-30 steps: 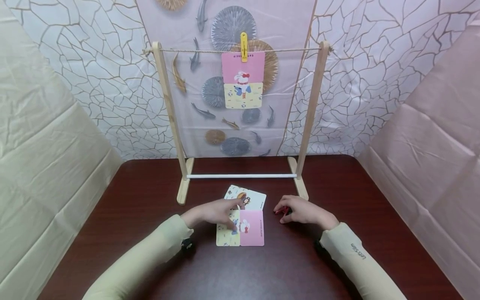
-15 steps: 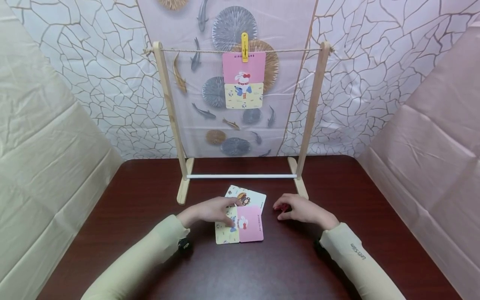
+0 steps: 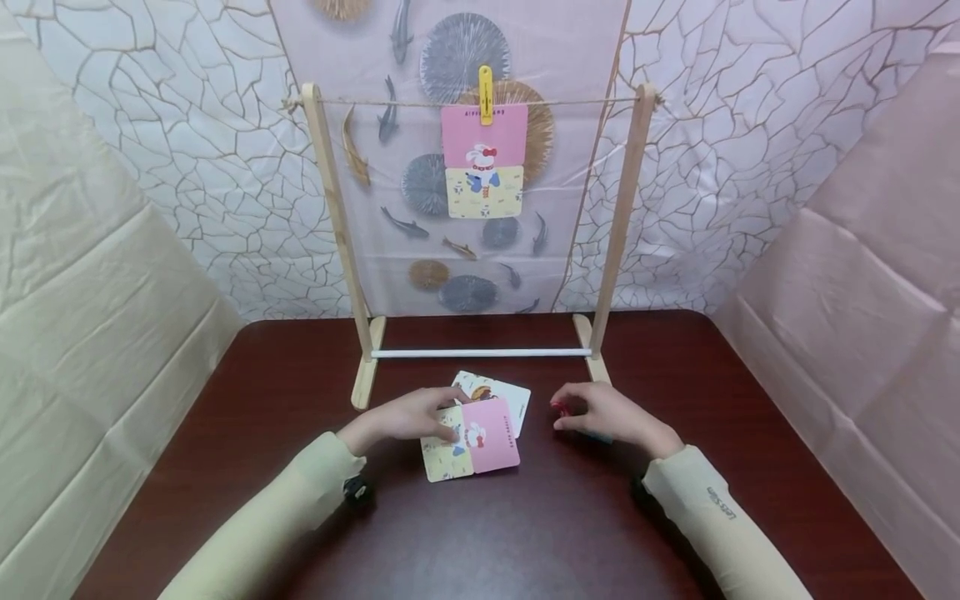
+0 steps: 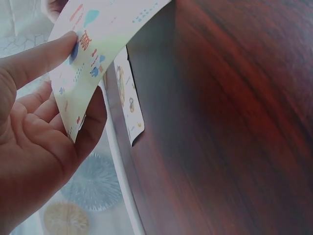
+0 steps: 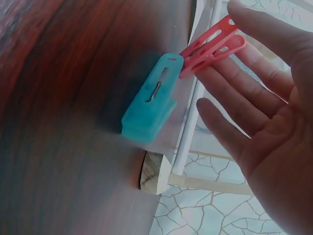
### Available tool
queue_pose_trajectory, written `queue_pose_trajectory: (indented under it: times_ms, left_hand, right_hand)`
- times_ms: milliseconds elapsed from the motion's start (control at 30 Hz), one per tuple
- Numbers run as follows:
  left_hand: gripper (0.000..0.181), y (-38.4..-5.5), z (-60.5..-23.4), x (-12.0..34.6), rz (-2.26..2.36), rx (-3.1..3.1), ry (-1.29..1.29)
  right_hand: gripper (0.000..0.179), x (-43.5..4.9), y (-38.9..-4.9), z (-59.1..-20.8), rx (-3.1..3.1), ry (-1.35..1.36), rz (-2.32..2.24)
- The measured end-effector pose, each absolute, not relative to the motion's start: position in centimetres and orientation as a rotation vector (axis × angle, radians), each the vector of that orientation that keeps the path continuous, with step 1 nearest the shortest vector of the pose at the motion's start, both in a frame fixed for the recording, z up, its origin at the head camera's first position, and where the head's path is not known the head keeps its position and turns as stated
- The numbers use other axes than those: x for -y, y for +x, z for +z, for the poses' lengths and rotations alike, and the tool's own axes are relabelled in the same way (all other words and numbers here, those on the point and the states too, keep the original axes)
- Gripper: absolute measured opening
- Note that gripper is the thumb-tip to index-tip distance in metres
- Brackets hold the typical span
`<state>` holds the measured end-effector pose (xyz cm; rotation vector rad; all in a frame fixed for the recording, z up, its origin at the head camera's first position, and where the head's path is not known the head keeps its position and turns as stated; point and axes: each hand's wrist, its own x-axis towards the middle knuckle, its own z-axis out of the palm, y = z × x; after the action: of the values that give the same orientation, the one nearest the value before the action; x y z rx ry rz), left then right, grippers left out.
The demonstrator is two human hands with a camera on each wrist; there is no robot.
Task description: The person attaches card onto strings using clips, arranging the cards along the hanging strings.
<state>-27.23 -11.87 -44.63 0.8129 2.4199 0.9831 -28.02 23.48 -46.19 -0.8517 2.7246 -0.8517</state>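
Grasping a pink-and-yellow card, my left grip sets its thumb on the printed face and its fingers underneath; the left wrist view shows this card tilted and bowed above the tabletop. Seen from the head, the card partly covers a white card, which lies on the tabletop just beyond it. My right grip pinches a red clip at its handle end, between thumb and fingers. Just beside it, on the tabletop, is a teal clip; whether the two clips touch, I cannot tell. Beyond my hands stands a wooden frame, its posts joined low down by a white rod and near the top by a rope. On the rope, between the posts, a yellow clip holds a hanging card, pink half above, yellow half below, a white cartoon figure spanning the join. Behind the frame, a cloth bears fish and round motifs. Pale sleeves cover my forearms.
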Motion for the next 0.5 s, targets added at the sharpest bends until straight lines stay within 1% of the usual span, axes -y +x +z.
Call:
queue_pose_trajectory:
  times_ms: [233, 500]
  left_hand:
    - [0.046, -27.0, -44.6, 12.8, 1.029, -2.422, 0.858]
    - [0.046, -27.6, -43.7, 13.6, 1.096, -2.429, 0.860]
  right_hand:
    - [0.035, -23.5, -27.9, -46.8, -2.738, -0.819, -0.924]
    - [0.036, -23.9, -28.0, -46.3, -2.769, -0.777, -0.956]
